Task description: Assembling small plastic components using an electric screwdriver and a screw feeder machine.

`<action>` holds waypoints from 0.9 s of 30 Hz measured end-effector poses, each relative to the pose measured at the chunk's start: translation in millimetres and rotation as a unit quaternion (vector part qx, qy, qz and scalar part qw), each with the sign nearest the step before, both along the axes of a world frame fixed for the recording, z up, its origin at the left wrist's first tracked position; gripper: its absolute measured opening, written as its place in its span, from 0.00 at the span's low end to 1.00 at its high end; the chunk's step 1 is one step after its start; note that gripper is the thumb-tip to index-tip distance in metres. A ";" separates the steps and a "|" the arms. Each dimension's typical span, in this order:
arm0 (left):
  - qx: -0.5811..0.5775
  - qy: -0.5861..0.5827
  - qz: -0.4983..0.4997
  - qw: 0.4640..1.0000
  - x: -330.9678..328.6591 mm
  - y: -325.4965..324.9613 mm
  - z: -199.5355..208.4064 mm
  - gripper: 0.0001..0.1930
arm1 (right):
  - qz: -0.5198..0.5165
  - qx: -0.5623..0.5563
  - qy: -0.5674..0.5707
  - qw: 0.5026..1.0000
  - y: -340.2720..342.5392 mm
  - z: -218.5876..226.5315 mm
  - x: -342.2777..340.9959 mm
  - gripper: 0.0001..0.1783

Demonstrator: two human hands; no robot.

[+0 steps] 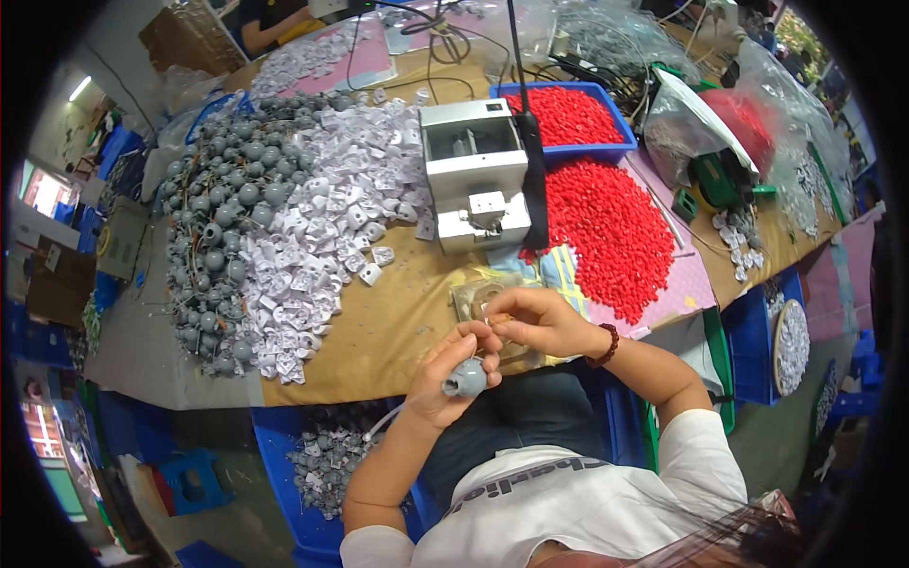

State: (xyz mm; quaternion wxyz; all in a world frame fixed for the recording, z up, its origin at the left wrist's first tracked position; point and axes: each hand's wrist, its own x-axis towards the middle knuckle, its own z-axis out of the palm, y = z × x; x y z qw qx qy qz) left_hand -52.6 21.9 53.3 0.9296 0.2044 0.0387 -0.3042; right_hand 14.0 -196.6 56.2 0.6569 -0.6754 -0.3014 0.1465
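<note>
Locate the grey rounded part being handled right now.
In the head view, the grey rounded part sits in the left hand, below and left of the right hand, by the table.

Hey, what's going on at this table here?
A person's bare left hand holds a grey rounded part. The right hand is at the left's fingertips; whatever they pinch is too small to make out. Beyond them, a boxy machine stands on the table, with grey parts and white parts heaped to its left and red pieces to its right.
</note>
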 end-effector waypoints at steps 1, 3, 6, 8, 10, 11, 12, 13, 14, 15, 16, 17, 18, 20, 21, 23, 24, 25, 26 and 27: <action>-0.007 0.047 0.015 0.999 -5.1 -2.7 -12.4 0.11 | -0.018 -0.008 0.134 0.991 -1.5 8.0 -6.6 0.12; 0.020 0.123 0.047 0.991 -14.6 -10.7 -29.7 0.11 | -0.058 -0.068 0.072 0.993 -8.2 -12.3 -8.2 0.11; 0.317 -0.029 0.098 0.943 -26.4 -16.9 -35.3 0.11 | -0.092 -0.177 -0.162 0.967 -16.7 -33.2 -8.0 0.09; 0.540 -0.242 0.124 0.796 -29.4 -20.8 -42.6 0.11 | -0.111 -0.237 -0.287 0.921 -15.6 -39.8 -6.9 0.09; 0.678 -0.377 0.154 0.612 -29.0 -21.2 -47.3 0.12 | -0.105 -0.270 -0.296 0.910 -9.3 -44.9 -5.4 0.09; 0.703 -0.413 0.148 0.560 -28.8 -21.2 -48.4 0.11 | -0.102 -0.283 -0.302 0.905 -6.4 -48.3 -3.7 0.09; 0.710 -0.425 0.145 0.543 -27.6 -22.1 -47.7 0.12 | -0.095 -0.292 -0.311 0.900 -2.9 -53.6 -1.0 0.09; 0.716 -0.436 0.141 0.526 -26.6 -23.5 -47.0 0.12 | -0.086 -0.298 -0.318 0.896 -2.0 -57.1 1.1 0.10; 0.722 -0.448 0.138 0.509 -25.5 -25.1 -46.3 0.12 | -0.078 -0.303 -0.326 0.892 -1.3 -60.1 3.2 0.10; 0.724 -0.453 0.134 0.503 -24.3 -25.9 -46.4 0.12 | -0.067 -0.307 -0.332 0.890 -1.6 -61.0 5.2 0.11; 0.724 -0.458 0.131 0.499 -23.4 -26.7 -47.1 0.12 | -0.059 -0.316 -0.342 0.883 -1.9 -61.1 6.5 0.12; 0.724 -0.463 0.128 0.495 -22.7 -27.2 -47.8 0.12 | -0.051 -0.325 -0.352 0.876 -1.8 -60.9 7.8 0.12; 0.723 -0.467 0.126 0.493 -22.2 -27.6 -48.9 0.12 | -0.045 -0.339 -0.367 0.865 0.2 -57.1 8.9 0.13; 0.723 -0.475 0.122 0.487 -20.9 -28.4 -51.5 0.13 | -0.022 -0.362 -0.387 0.848 -0.2 -47.1 8.9 0.13; 0.725 -0.478 0.119 0.482 -20.7 -27.3 -52.0 0.13 | -0.005 -0.369 -0.393 0.842 -0.5 -40.2 7.8 0.12; 0.729 -0.477 0.108 0.480 -20.6 -22.4 -52.9 0.13 | 0.023 -0.377 -0.420 0.826 -3.2 -42.4 4.7 0.12; 0.728 -0.476 0.099 0.483 -19.0 -19.1 -53.2 0.13 | 0.033 -0.379 -0.439 0.814 -7.5 -46.9 1.1 0.12; 0.729 -0.476 0.093 0.483 -17.5 -16.8 -52.8 0.13 | 0.038 -0.384 -0.450 0.805 -10.3 -51.4 -1.5 0.13; 0.731 -0.475 0.086 0.482 -15.6 -14.5 -52.4 0.13 | 0.044 -0.388 -0.461 0.797 -12.8 -55.5 -3.4 0.13; 0.735 -0.475 0.081 0.476 -12.9 -12.3 -50.8 0.15 | 0.045 -0.393 -0.463 0.793 -11.8 -56.2 -4.1 0.14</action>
